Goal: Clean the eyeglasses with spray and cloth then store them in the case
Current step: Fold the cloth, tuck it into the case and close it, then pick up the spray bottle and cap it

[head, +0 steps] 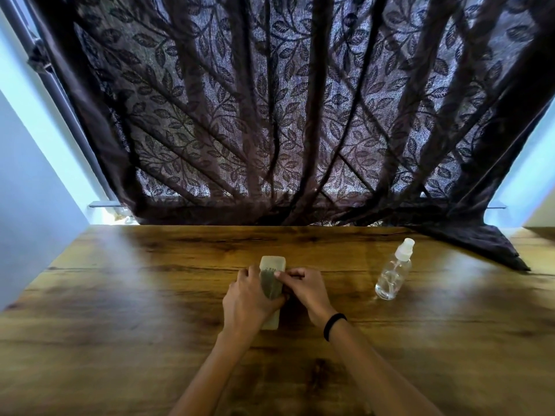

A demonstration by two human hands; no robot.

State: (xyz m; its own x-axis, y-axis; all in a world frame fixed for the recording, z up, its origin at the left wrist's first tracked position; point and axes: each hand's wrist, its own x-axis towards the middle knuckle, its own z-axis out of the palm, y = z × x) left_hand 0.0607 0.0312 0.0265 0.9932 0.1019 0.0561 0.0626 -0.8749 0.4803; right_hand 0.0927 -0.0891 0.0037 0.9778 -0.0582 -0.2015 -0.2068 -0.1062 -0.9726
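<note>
Case (271,276) mid-table (120,295), gripped by left hand (250,298), right hand (303,291); spray bottle (393,273) apart.

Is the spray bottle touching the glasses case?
Apart. The head view shows bare table between the spray bottle and the glasses case.

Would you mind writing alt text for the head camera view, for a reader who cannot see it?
Both hands, left hand and right hand, hold a pale eyeglass case lying on a wooden table. A clear spray bottle stands to the right, apart from them, and a dark leaf-patterned curtain hangs behind.
</note>
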